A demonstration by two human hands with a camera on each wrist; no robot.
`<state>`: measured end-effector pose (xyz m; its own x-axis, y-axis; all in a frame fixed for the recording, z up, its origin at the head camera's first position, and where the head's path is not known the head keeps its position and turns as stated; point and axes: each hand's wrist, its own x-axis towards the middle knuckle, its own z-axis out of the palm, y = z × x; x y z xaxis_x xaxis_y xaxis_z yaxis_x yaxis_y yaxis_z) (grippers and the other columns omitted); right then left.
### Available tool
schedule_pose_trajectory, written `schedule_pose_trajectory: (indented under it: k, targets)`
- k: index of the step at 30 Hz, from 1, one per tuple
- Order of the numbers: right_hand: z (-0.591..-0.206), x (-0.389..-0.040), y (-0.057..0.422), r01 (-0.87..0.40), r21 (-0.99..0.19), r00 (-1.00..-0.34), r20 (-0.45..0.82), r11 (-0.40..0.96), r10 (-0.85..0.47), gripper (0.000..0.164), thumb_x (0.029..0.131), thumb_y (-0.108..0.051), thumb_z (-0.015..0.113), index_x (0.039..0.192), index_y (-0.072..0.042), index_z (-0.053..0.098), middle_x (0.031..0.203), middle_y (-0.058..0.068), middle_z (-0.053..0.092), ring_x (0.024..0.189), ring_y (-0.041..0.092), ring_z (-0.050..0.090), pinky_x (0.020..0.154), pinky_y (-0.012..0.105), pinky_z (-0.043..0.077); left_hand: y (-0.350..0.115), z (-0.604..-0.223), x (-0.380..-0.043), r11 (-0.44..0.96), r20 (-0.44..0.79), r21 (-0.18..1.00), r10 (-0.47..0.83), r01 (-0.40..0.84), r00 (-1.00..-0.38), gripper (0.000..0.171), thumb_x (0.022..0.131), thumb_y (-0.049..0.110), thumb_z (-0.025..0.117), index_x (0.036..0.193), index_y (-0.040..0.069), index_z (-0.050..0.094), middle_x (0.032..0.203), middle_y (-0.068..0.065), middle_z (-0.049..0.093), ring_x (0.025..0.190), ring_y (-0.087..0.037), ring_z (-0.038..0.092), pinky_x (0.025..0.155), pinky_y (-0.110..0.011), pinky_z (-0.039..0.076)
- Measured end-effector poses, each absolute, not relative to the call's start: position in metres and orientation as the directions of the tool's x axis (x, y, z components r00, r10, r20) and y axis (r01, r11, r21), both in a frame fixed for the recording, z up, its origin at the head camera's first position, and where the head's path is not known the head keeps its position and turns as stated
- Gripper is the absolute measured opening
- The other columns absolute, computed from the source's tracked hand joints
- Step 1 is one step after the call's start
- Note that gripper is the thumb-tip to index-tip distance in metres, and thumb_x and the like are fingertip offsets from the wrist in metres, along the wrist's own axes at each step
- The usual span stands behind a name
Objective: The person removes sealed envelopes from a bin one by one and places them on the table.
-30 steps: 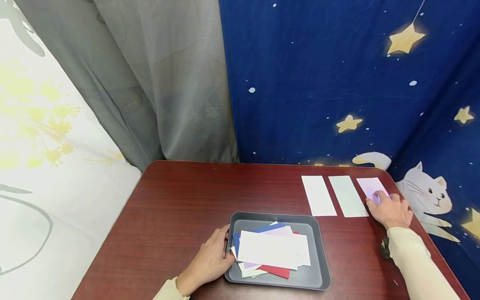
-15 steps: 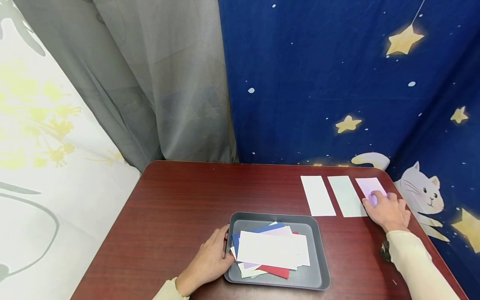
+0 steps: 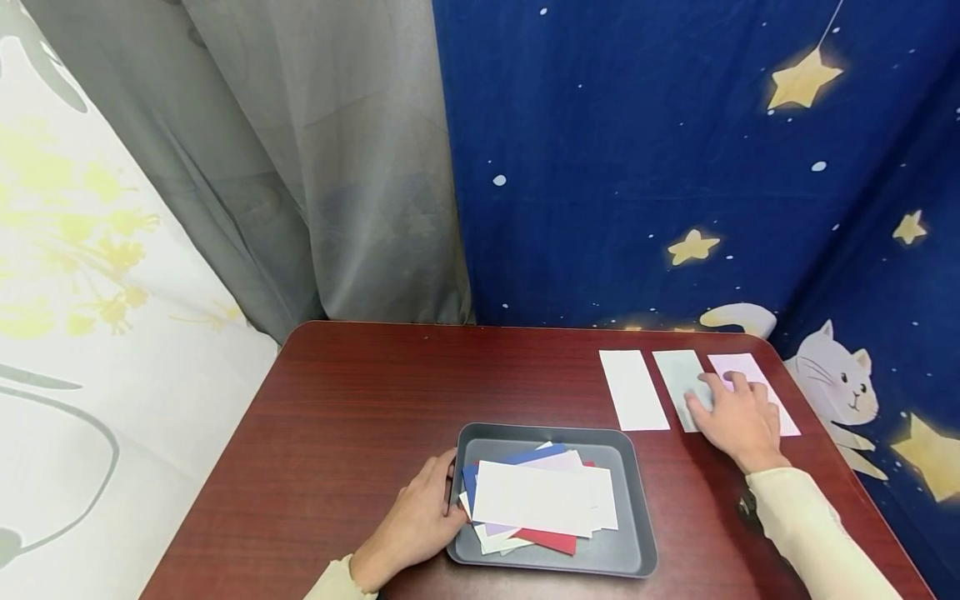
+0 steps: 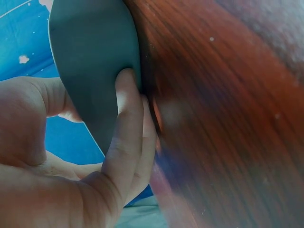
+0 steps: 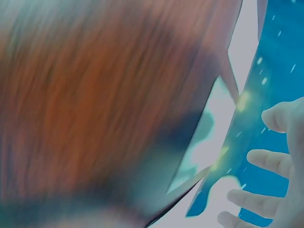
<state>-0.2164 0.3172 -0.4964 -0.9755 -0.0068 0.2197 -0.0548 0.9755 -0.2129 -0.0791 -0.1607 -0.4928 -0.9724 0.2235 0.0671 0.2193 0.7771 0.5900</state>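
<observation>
My left hand grips the left wall of a shallow grey tray, its thumb over the rim. In the left wrist view its fingers press the tray's outer side. Inside the tray lies an untidy pile of paper cards: white ones on top, with blue, lilac and red edges showing. My right hand hovers with fingers spread over a pale green card and a lilac card, which it partly covers. It holds nothing.
A white card lies left of the pale green one, the three forming a row at the table's far right. Behind the table hang a grey curtain and a blue star-patterned curtain.
My right hand has left the lilac card and moved left, toward the pale green card. The lilac card's near end now shows. My left hand stays on the tray.
</observation>
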Motion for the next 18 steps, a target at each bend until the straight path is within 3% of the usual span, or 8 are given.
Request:
schedule_pose_trajectory:
  k: [7, 18]
  targets:
    - [-0.490, -0.207, 0.279, -0.180, -0.182, -0.946, 0.303, 0.967, -0.119, 0.047, 0.093, -0.043, 0.060, 0.128, -0.012, 0.060, 0.128, 0.026, 0.049, 0.109, 0.050, 0.041, 0.075, 0.066, 0.038, -0.161, -0.493, -0.079, 0.773, 0.061, 0.596, 0.225, 0.216, -0.972, 0.073, 0.076, 0.012, 0.068, 0.144, 0.003, 0.043, 0.113, 0.001, 0.055, 0.084, -0.010, 0.053, 0.071, -0.035, 0.045]
    - [-0.487, -0.186, 0.224, -0.355, -0.144, -0.876, 0.395, 0.924, -0.275, 0.046, 0.089, -0.047, 0.064, 0.125, -0.018, 0.065, 0.126, 0.019, 0.054, 0.112, 0.044, 0.046, 0.077, 0.062, 0.041, -0.161, -0.496, -0.078, 0.777, 0.060, 0.594, 0.215, 0.208, -0.975, 0.073, 0.076, 0.013, 0.067, 0.144, 0.004, 0.043, 0.114, 0.001, 0.056, 0.088, -0.010, 0.054, 0.075, -0.038, 0.046]
